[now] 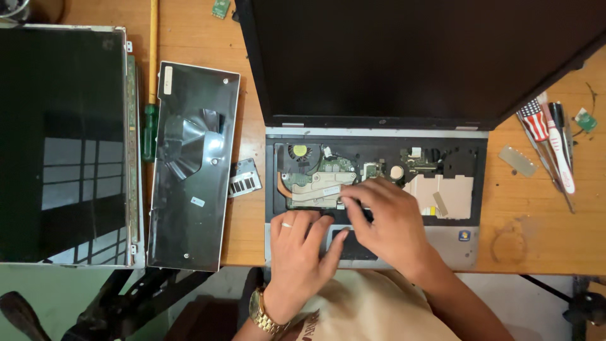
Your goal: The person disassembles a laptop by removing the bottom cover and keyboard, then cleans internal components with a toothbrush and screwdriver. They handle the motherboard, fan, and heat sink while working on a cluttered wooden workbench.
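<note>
Left hand [302,243] on palmrest, right hand [386,218] inside open laptop [376,183] w/ fan [299,151]

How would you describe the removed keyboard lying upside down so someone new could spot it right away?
Start at the open laptop in the middle of the wooden desk and look just left of it. The keyboard lies there face down, a long dark panel with a shiny foil back. The detached screen panel further left is larger, glossy and reflects a window.

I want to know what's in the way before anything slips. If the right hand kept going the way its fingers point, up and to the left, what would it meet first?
Probably the copper heat pipe just beyond the right hand in the open laptop, then the fan; depth is unclear.
</note>
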